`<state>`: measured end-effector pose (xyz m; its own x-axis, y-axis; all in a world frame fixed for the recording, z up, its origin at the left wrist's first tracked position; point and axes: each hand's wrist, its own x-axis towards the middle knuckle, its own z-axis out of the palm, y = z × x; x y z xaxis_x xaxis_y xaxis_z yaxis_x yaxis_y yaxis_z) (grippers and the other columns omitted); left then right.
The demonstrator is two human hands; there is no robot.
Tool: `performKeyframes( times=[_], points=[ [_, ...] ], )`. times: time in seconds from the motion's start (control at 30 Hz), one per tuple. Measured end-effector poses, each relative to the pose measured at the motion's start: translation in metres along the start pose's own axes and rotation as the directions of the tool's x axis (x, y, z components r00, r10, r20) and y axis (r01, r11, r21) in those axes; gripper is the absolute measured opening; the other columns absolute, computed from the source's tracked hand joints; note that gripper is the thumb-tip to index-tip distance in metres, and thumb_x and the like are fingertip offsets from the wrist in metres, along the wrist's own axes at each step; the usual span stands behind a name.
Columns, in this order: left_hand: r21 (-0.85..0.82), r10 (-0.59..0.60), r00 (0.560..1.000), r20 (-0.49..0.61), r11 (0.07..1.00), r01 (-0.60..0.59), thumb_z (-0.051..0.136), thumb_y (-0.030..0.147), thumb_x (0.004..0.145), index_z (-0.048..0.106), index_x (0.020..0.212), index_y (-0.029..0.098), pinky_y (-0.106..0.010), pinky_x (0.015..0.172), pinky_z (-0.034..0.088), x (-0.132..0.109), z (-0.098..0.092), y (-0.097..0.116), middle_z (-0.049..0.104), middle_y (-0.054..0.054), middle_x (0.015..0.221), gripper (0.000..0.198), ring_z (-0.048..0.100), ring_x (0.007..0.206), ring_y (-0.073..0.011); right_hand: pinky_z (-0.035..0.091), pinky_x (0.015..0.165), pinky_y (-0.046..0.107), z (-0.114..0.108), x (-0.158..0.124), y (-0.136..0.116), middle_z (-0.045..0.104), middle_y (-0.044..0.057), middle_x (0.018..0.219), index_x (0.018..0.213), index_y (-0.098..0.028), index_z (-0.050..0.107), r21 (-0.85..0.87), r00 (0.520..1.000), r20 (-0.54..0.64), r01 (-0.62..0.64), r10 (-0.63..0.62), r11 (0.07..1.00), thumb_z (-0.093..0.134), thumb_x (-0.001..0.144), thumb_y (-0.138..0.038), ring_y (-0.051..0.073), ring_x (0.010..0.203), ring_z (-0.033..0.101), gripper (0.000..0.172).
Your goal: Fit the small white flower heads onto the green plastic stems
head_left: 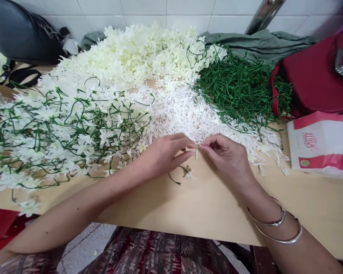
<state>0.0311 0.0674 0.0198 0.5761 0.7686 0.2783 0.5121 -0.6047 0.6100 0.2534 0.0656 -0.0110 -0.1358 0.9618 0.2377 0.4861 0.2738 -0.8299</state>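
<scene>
- The heap of white plastic sprigs (185, 110) sits in the middle of the pale wooden surface (205, 205), and I place everything else from it.
- At the heap's near edge, the left hand (165, 154) and the right hand (228, 160) meet fingertip to fingertip. Each pinches the same small white piece (196, 152) between thumb and forefinger, with the other fingers loosely curled.
- The small white piece sits in the gap between the two hands, as near to one as to the other. The left hand comes at it from the left, the right hand from the right.
- Its long axis seems to point away from the heap, down toward the person, though it is too small to be sure.
- A short green stem with a white floret (188, 174) lies on the person's side of the heap, just under the left hand's fingers. I cannot tell whether they touch it.
- Left of the heap spread sprays of white flowers on green stems (60, 129).
- Beyond the heap, toward the tiled wall, rises a mound of cream petals (143, 53).
- Right of the heap, touching it, lies a tangle of bare green stems (240, 87).
- Farther right of the heap are a red bag (317, 76) and a white-and-red packet (322, 144).
- Two silver bangles (274, 222) ring the right wrist.
</scene>
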Motion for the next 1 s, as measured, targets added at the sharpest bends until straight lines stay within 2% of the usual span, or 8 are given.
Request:
performKeyframes(
  times=[0.1,0.2,0.37,0.53,0.7,0.83,0.9,1.0],
  points=[
    [0.089,-0.016,0.992,-0.122,0.996,0.026,0.058,0.018,0.101,0.070,0.113,0.016,-0.028,0.085,0.055,0.022,0.004,0.002,0.076,-0.007,0.108,0.017,0.072,0.092,-0.0156,0.046,0.066,0.030,-0.001,0.001,0.000,0.070,-0.001,0.076,0.082,-0.024,0.069,-0.049,0.999,-0.036,0.005,-0.007,0.999,0.068,0.088,-0.024,0.015,0.065,0.058,0.007],
    [0.098,-0.013,0.986,-0.164,0.995,0.029,0.057,0.015,0.101,0.069,0.116,0.015,-0.031,0.092,0.056,0.053,0.016,-0.003,0.075,-0.009,0.115,0.020,0.072,0.101,-0.0173,0.047,0.068,0.032,-0.003,0.002,0.003,0.071,0.000,0.080,0.087,-0.023,0.070,-0.082,0.991,-0.133,-0.003,-0.008,0.997,0.063,0.092,-0.026,0.015,0.067,0.059,0.009],
    [0.182,-0.071,0.996,-0.051,0.980,0.080,0.054,0.018,0.103,0.072,0.119,0.014,-0.032,0.094,0.055,0.097,0.035,-0.009,0.073,-0.010,0.118,0.024,0.071,0.106,-0.0201,0.049,0.074,0.032,-0.006,0.005,0.006,0.073,0.000,0.083,0.090,-0.022,0.071,-0.030,0.976,-0.216,-0.044,0.036,0.999,0.063,0.090,-0.028,0.018,0.075,0.063,0.010],
    [0.187,-0.097,0.994,-0.040,0.977,0.103,0.054,0.013,0.100,0.076,0.103,0.015,-0.031,0.086,0.053,0.109,0.041,-0.017,0.075,-0.008,0.105,0.022,0.070,0.098,-0.0208,0.050,0.072,0.031,-0.007,0.008,0.005,0.072,-0.001,0.079,0.082,-0.022,0.071,0.000,0.970,-0.236,-0.065,0.063,0.998,0.068,0.087,-0.029,0.018,0.073,0.063,0.009],
    [-0.021,-0.083,0.986,-0.143,0.997,0.080,0.059,0.018,0.099,0.074,0.095,0.016,-0.029,0.081,0.050,0.101,0.040,-0.026,0.074,-0.006,0.099,0.016,0.067,0.090,-0.0177,0.050,0.077,0.034,-0.010,0.009,0.003,0.069,0.001,0.083,0.083,-0.022,0.071,-0.054,0.953,-0.300,0.022,-0.037,0.998,0.067,0.089,-0.024,0.019,0.080,0.062,0.008],
    [-0.319,-0.191,0.952,-0.239,0.941,0.109,0.064,0.027,0.097,0.071,0.097,0.017,-0.027,0.078,0.051,0.090,0.038,-0.021,0.075,-0.005,0.098,0.013,0.065,0.084,-0.0136,0.050,0.078,0.036,-0.013,0.010,0.003,0.069,0.002,0.086,0.087,-0.022,0.072,0.017,0.913,-0.406,0.048,-0.037,0.999,0.068,0.091,-0.026,0.019,0.081,0.062,0.007],
    [-0.497,-0.261,0.942,-0.209,0.858,0.128,0.066,0.031,0.095,0.071,0.095,0.017,-0.025,0.071,0.049,0.084,0.038,-0.017,0.075,-0.003,0.095,0.015,0.061,0.074,-0.0111,0.050,0.080,0.037,-0.012,0.010,0.002,0.070,0.002,0.086,0.088,-0.021,0.073,0.074,0.905,-0.426,0.051,-0.015,0.996,0.070,0.090,-0.027,0.019,0.081,0.063,0.007],
    [-0.619,-0.278,0.950,-0.140,0.774,0.135,0.070,0.035,0.091,0.071,0.094,0.016,-0.025,0.069,0.047,0.078,0.039,-0.012,0.074,-0.003,0.091,0.020,0.058,0.071,-0.0097,0.049,0.080,0.037,-0.009,0.009,-0.002,0.070,0.002,0.085,0.087,-0.022,0.073,0.166,0.903,-0.426,0.027,0.047,0.986,0.074,0.088,-0.029,0.019,0.080,0.063,0.008]
  ],
)
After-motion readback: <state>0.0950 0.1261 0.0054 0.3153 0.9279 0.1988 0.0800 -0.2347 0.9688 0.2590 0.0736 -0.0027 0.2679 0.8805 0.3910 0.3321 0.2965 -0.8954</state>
